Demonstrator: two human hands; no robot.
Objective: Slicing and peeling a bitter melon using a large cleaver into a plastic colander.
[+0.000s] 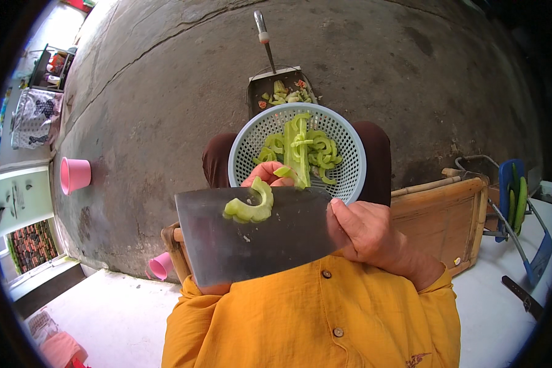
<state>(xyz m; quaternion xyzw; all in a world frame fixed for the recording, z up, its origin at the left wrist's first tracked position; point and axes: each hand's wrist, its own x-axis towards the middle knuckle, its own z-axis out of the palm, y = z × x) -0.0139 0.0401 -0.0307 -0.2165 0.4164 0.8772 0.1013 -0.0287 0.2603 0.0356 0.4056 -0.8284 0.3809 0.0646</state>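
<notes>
My right hand (365,230) grips a broad-bladed cleaver (276,250) at the right end of its blade; the handle is hidden in the hand. One curved slice of pale green gourd (250,209), which looks like bitter melon, clings to the flat of the blade. Behind the blade's far edge, my left hand (267,172) pinches the near end of a long gourd piece (296,147), and most of that hand is covered by the cleaver. Below both hands, a pale blue plastic colander (359,170) rests between my knees. Several cut gourd slices (324,149) lie in it.
Beyond the colander, a long-handled dustpan (254,87) with vegetable scraps lies on the concrete floor (165,92). A bamboo chair (434,225) is at my right, and farther right a blue folding chair (504,202) bears long green vegetables (520,202). Pink buckets (76,175) are at left.
</notes>
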